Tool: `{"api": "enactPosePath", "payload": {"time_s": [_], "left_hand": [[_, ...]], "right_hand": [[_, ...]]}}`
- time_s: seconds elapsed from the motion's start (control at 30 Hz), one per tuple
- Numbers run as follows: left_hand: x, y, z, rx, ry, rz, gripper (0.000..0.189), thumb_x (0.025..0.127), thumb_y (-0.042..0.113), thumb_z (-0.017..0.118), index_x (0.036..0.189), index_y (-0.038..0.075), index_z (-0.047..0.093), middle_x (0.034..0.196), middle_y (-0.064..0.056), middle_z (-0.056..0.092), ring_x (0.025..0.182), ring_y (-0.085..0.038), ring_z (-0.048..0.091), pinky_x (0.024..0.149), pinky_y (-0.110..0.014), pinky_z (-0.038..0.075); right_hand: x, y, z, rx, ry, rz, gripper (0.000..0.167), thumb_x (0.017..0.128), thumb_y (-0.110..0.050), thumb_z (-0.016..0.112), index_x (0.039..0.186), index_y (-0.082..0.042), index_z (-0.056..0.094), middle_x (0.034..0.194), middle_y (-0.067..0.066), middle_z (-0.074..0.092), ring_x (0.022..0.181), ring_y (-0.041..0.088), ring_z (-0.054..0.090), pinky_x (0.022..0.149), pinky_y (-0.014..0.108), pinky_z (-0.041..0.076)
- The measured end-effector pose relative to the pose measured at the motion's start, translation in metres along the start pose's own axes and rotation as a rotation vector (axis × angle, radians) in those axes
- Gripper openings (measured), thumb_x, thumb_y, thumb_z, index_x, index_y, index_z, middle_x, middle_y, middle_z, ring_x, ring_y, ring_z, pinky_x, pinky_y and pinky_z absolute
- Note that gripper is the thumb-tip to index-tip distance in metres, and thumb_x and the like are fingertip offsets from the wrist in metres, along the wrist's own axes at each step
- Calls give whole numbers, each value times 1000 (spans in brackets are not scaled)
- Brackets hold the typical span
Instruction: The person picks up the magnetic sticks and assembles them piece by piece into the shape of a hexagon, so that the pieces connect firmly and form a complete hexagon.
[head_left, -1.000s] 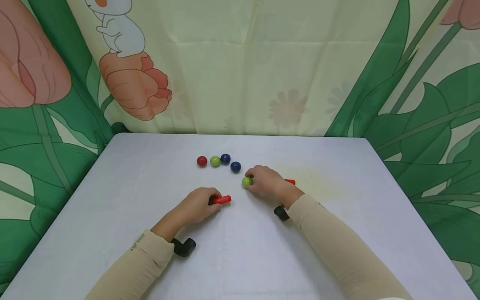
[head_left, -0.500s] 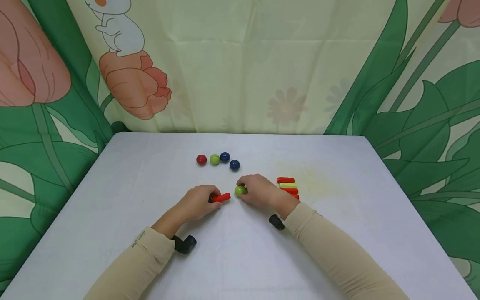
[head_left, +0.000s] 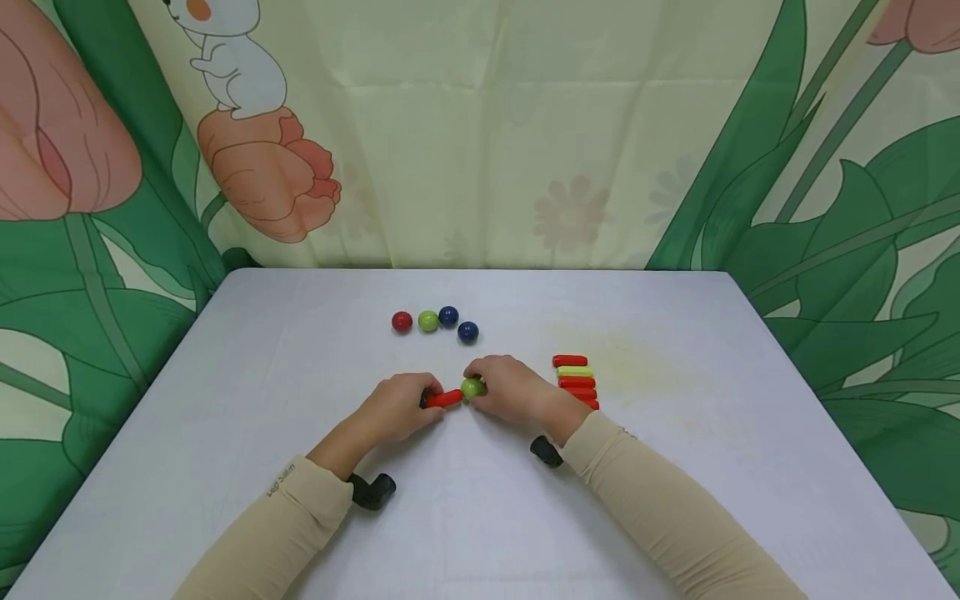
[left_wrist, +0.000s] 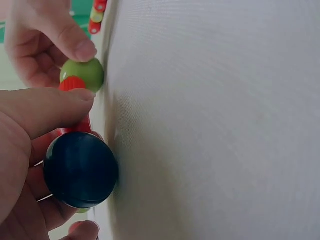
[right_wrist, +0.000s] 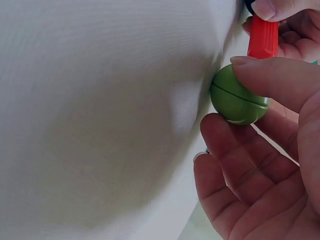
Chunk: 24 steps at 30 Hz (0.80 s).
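Note:
My left hand (head_left: pixel 397 408) pinches a short red rod (head_left: pixel 446 399) low over the white table. At the rod's near end, in the left wrist view, a dark blue ball (left_wrist: pixel 81 170) sits against it, between the fingers and the palm. With thumb and fingers my right hand (head_left: pixel 513 390) holds a green ball (right_wrist: pixel 237 97), which has a seam line around it. This ball meets the red rod's other end, so blue ball, rod and green ball stand in a row. The head view shows only a dark bit of the blue ball; the hand hides the rest.
Behind the hands, a red ball (head_left: pixel 402 322), a green ball (head_left: pixel 428 321) and two dark blue balls (head_left: pixel 468 332) lie on the white table (head_left: pixel 300 333). To the right, several red rods (head_left: pixel 577 382) and a yellow-green rod (head_left: pixel 575 372) lie stacked side by side. A printed curtain hangs behind.
My right hand has moved left and toward me, bringing the green ball up to the red rod's end and uncovering the rods at right. The left hand has barely moved.

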<state>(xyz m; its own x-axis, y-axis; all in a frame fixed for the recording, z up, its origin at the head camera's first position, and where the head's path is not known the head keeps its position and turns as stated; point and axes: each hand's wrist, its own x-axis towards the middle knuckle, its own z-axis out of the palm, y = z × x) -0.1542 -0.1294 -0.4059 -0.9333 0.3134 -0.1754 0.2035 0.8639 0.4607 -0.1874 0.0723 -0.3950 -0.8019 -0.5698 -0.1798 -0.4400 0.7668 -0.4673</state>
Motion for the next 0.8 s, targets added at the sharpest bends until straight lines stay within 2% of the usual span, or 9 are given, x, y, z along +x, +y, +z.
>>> {"api": "enactPosePath", "payload": {"time_s": [0.43,0.63,0.8], "left_hand": [[0,2,1,6,-20,-14,26,89,22,78,109,10,67,85,2,60,79,-17,54,76,-33,50],[0,3,2,-4,-29,-18,27,90,22,77,112,9,68,87,2,60,81,-18,54,80,-34,50],[2,7,2,-3,-5,22,27,90,22,76,112,8,68,88,2,61,80,-17,55,78,-33,50]], "right_hand": [[-3,-2,0,3,-18,10,42,93,-16,72,133,-9,61,125,6,62,110,23,55,100,39,47],[-5,-1,1,30,-5,11,43,94,-14,72,134,-6,60,125,7,63,107,22,57,100,38,47],[-5,3,4,68,5,-9,42,93,-13,71,133,-6,59,125,6,64,105,20,61,98,35,48]]}}
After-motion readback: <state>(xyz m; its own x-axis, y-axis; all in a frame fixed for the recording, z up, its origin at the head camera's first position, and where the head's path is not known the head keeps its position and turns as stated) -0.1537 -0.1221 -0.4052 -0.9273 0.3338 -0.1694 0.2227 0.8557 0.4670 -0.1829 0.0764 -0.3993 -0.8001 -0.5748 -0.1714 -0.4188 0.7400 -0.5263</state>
